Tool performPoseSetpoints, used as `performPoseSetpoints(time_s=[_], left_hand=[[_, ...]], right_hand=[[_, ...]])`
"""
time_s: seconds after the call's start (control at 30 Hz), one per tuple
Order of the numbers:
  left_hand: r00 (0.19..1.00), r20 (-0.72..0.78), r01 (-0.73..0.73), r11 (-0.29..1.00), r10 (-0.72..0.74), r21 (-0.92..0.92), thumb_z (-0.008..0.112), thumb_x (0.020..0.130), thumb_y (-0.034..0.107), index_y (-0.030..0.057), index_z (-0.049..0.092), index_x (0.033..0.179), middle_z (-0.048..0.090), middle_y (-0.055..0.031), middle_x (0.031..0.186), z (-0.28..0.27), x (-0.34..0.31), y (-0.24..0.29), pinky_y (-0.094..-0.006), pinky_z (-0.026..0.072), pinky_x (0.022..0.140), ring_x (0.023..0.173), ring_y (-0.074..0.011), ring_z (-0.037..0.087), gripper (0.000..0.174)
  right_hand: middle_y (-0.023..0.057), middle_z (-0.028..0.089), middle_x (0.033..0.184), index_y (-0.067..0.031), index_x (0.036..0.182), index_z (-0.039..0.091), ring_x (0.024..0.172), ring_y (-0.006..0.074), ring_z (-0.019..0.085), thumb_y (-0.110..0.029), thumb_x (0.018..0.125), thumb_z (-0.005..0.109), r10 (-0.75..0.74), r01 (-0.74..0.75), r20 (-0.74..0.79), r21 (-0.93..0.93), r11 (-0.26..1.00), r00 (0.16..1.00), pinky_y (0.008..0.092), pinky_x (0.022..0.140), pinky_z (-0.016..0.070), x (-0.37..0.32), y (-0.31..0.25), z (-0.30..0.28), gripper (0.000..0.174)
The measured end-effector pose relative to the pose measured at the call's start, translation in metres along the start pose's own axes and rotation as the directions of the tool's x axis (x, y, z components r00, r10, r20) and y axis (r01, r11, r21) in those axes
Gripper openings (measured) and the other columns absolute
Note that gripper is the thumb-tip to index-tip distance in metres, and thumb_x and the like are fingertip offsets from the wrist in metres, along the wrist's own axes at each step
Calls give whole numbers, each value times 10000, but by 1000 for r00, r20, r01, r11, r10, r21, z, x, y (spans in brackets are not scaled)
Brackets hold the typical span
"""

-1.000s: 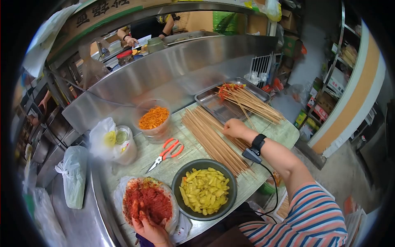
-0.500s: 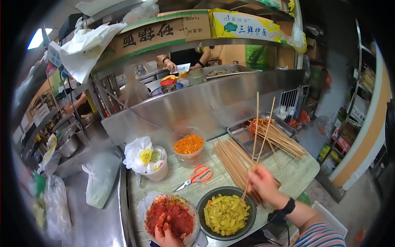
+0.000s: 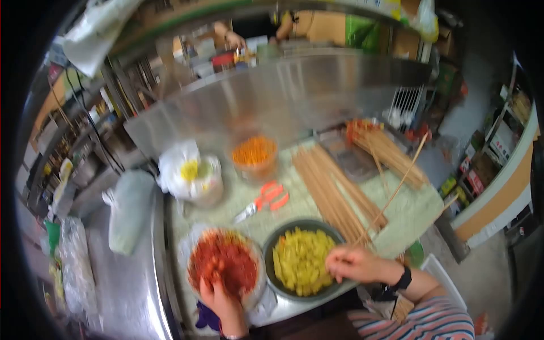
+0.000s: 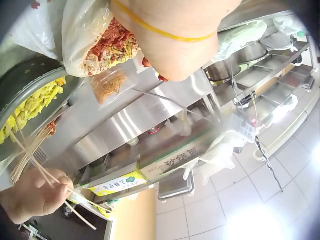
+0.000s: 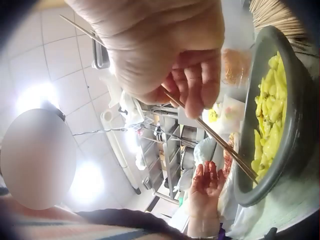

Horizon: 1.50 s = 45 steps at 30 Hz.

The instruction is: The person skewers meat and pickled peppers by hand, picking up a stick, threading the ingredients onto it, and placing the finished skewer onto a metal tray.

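Note:
My right hand [image 3: 357,264] pinches thin bamboo skewers [image 5: 227,148] over the right rim of a dark grey bowl [image 5: 242,192]. Their lower ends reach the yellow-green pickled peppers [image 3: 303,262] inside it, while the upper ends stick out past the hand. Over a tub lined with a plastic bag [image 4: 72,45] and filled with red chili paste [image 3: 241,273] is my left hand [image 3: 224,306]. Red paste smears its fingers, which look loosely spread and hold nothing in the right wrist view.
Loose skewers [image 3: 328,195] lie behind the pepper bowl. Orange-handled scissors [image 3: 272,196], a tub of orange shreds [image 3: 254,152] and a white tub with a bag [image 3: 204,184] stand farther back. A metal tray [image 3: 351,158] bears loaded skewers. A steel panel [image 3: 272,96] borders the table.
My right hand has gone from the loose skewers to the pepper bowl with skewers in its grip, swinging their ends down into the peppers. The left hand stays over the chili paste.

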State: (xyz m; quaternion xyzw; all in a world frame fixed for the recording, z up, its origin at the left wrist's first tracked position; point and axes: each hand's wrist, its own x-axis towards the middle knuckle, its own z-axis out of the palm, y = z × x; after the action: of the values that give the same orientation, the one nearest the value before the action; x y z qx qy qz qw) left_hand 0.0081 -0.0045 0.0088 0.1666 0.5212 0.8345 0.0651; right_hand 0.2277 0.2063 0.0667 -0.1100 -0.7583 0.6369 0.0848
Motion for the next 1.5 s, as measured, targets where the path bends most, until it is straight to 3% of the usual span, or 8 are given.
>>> performPoseSetpoints(time_s=[0.1, 0.27, 0.5, 0.7, 1.07, 1.3, 1.4, 1.5], left_hand=[[994, -65, 89, 996, -90, -10, 459, 911, 85, -21, 474, 1184, 565, -149, 1132, 5, -1, 6, -334, 449, 896, 1055, -227, 557, 293], [999, -35, 29, 996, -32, -80, 482, 901, 44, -36, 454, 1229, 538, -163, 1196, -16, 21, 32, -335, 447, 917, 1087, -235, 544, 339], [997, 72, -7, 892, -29, 451, 586, 835, 5, -42, 595, 1052, 626, -59, 992, -35, 36, 39, -239, 460, 794, 881, -132, 585, 221], [881, 467, -382, 472, -73, 794, 622, 709, -51, 9, 665, 846, 623, -87, 828, -5, 40, 35, -278, 475, 665, 731, -183, 597, 156], [686, 678, -692, 51, -266, 720, 655, 654, 78, 89, 640, 849, 606, -87, 865, 33, 52, 6, -375, 490, 690, 821, -292, 587, 196], [698, 642, -639, 131, -316, 758, 655, 666, 138, 73, 635, 854, 605, -105, 857, 35, 58, 11, -377, 488, 681, 799, -298, 592, 200], [809, 534, -457, 310, -244, 834, 641, 659, 110, 38, 638, 878, 615, -143, 828, 12, 65, 13, -356, 483, 681, 759, -317, 593, 230], [889, 433, -390, 246, -151, 887, 639, 656, 93, 41, 639, 877, 613, -143, 814, -10, 67, 20, -354, 480, 669, 752, -311, 594, 227]], right_hand=[[85, 593, 780, 15, 919, 548, 637, 122, 594, -152, 930, 471, 80, -51, -111, 249, 967, 991, 238, 585, 478, -5, -3, -7, 185], [124, 568, 874, 25, 928, 536, 712, 179, 610, -203, 953, 423, -159, 284, -409, 268, 921, 899, 275, 649, 502, 3, 3, -3, 256], [130, 539, 893, 17, 928, 516, 698, 191, 602, -265, 974, 325, -72, 307, -487, 423, 853, 870, 280, 639, 499, 15, 40, 30, 344], [105, 484, 820, 12, 907, 489, 595, 164, 526, -269, 972, 323, -107, 381, -573, 384, 841, 812, 273, 573, 469, 14, 48, 26, 333], [114, 491, 843, 16, 893, 487, 610, 166, 535, -274, 966, 348, -112, 365, -517, 419, 831, 848, 268, 576, 465, 12, 49, 24, 329], [114, 492, 847, 19, 898, 490, 616, 159, 539, -265, 965, 357, -115, 369, -511, 428, 825, 852, 265, 575, 469, 11, 50, 24, 320], [114, 494, 850, 19, 896, 491, 612, 158, 539, -261, 966, 356, -118, 371, -506, 435, 820, 855, 265, 574, 470, 11, 50, 24, 318], [111, 495, 846, 17, 891, 492, 608, 159, 540, -263, 966, 355, -94, 350, -509, 434, 830, 855, 265, 573, 470, 11, 49, 25, 321]])
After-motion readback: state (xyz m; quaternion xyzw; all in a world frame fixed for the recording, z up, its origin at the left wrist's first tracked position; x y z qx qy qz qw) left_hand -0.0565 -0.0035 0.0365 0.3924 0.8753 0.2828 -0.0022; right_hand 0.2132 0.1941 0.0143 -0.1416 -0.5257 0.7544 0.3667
